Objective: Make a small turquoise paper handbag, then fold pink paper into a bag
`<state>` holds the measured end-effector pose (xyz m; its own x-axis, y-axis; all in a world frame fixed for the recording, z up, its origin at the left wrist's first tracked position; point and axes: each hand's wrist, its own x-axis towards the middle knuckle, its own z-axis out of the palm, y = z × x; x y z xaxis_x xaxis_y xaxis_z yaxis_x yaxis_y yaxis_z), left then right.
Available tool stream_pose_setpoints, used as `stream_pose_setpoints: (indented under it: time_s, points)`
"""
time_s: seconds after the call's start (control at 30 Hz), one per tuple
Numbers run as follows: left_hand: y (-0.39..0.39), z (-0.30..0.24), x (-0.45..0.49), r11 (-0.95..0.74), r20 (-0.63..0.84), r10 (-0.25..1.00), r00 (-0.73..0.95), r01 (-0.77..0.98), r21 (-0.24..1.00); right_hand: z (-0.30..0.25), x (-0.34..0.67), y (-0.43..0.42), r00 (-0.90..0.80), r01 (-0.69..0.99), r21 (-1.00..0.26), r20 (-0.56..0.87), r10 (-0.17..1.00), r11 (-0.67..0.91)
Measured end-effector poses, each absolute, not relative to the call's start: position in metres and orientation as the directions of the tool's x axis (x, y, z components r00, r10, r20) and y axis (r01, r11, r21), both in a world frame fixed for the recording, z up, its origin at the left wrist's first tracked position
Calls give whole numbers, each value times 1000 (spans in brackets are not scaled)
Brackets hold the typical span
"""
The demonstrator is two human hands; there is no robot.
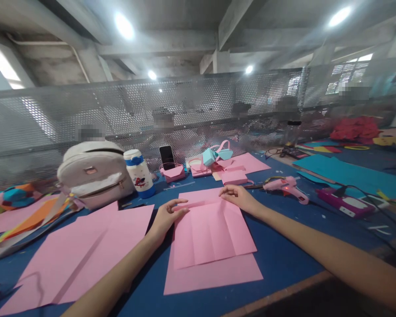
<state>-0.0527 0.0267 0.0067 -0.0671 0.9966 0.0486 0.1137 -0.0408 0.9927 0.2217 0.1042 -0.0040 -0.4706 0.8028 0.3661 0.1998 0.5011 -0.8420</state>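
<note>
A creased pink paper sheet (pixel 214 231), marked with several upright fold lines, lies over a second pink sheet (pixel 214 279) on the blue table. At its upper left corner, my left hand (pixel 167 218) pinches the edge between thumb and fingers. My right hand (pixel 239 198) has its fingers curled on the upper right corner. Between the hands, the top edge of the creased sheet lifts a little off the sheet beneath. Just beyond my right hand are a small folded pink paper box (pixel 233 177) and a pink hot glue gun (pixel 286 188).
More pink sheets (pixel 82 251) cover the table on the left, before a white backpack (pixel 94 176) and a water bottle (pixel 140 176). A phone (pixel 166 157) leans behind small paper bags. Blue sheets (pixel 353 171) and a purple power strip (pixel 346 203) with cables lie right. Perforated metal panel (pixel 198 101) behind.
</note>
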Motion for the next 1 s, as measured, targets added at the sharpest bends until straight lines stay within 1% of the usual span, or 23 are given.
stream_pose_setpoints:
  time_s: [0.23, 0.8, 1.0]
  points:
    - [26, 4, -52, -35, 37, 999, -20, 78, 996, -4, 223, 107, -448, 201, -833, 390, 804, 515]
    - [28, 6, -53, -11, 11, 1000, -20, -10, 1000, -6, 225, 111, -376, 159, -846, 425, 823, 510]
    - [22, 15, -47, -9, 11, 997, 80, -26, 1000, -8, 223, 111, -344, 140, -853, 434, 833, 502]
